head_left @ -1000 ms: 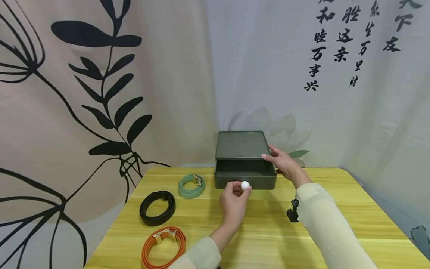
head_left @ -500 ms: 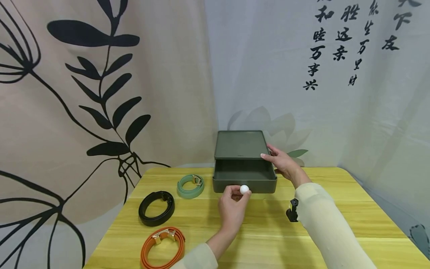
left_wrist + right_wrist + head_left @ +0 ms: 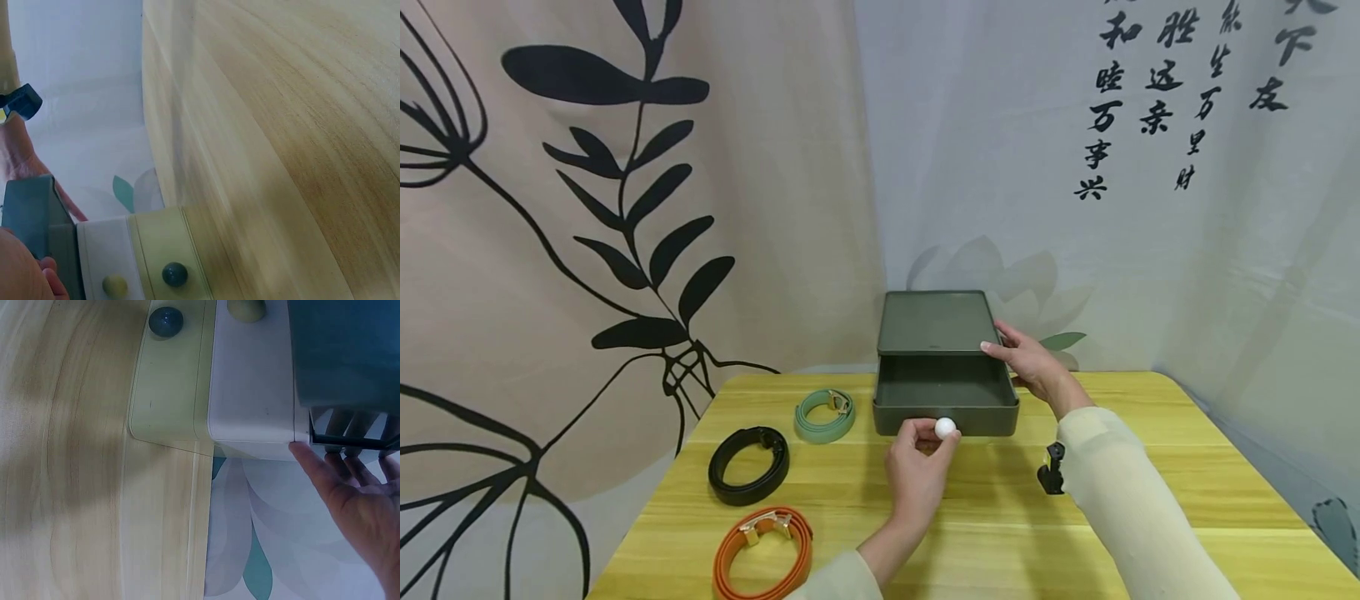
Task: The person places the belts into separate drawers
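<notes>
On the wooden surface (image 3: 1007, 533) stands a small cabinet (image 3: 937, 323), its top drawer (image 3: 981, 422) well out — the right hand (image 3: 1036, 367), fingers spread, rests against its side while the left hand (image 3: 917, 475) pinches the white knob (image 3: 945, 428), best drawn straight and level.

Left fingers (image 3: 54, 281) at dark drawer (image 3: 31, 209); olive knob (image 3: 115, 286) nearby.
</notes>
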The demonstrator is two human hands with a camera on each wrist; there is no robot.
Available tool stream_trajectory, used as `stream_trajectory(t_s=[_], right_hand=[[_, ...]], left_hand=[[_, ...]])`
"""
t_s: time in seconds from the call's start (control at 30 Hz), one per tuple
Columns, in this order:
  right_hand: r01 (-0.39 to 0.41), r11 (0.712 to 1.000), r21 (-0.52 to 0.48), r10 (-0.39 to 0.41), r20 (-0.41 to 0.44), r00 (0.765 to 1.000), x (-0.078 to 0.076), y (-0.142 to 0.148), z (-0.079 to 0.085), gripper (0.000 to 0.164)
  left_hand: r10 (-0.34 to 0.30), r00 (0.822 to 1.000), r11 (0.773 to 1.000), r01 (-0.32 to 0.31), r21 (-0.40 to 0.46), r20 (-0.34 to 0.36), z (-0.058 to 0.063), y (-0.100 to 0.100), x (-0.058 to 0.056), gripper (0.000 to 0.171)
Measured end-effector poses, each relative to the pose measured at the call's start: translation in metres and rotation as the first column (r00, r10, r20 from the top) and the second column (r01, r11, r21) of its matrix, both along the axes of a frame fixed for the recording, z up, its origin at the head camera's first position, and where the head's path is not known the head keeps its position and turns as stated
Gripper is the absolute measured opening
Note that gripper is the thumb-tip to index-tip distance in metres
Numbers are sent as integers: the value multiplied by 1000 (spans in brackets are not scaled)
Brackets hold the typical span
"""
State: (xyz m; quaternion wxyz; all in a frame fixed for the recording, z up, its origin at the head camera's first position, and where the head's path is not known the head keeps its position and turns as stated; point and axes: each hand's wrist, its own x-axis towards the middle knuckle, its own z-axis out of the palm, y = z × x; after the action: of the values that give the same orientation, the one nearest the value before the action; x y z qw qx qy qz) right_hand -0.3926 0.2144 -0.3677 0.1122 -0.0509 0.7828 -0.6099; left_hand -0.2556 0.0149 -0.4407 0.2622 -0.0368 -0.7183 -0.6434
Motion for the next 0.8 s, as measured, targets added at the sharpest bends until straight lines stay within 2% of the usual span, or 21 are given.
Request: stream_trajectory(t_s=[0.37, 0.57, 0.8], right_hand=[[-7, 1000, -4, 7, -3, 1000, 1, -1, 1, 78], [-4, 1000, 6, 4, -5, 1000, 0, 0, 0, 78], [-2, 1000, -7, 2, -2, 1000, -2, -1, -1, 79]], left_hand=[[-16, 999, 1000, 16, 5, -38, -4, -1, 0, 24], [-21, 999, 1000, 21, 4, -27, -9, -6, -3, 26], [-34, 999, 999, 35, 13, -10, -6, -16, -2, 29]])
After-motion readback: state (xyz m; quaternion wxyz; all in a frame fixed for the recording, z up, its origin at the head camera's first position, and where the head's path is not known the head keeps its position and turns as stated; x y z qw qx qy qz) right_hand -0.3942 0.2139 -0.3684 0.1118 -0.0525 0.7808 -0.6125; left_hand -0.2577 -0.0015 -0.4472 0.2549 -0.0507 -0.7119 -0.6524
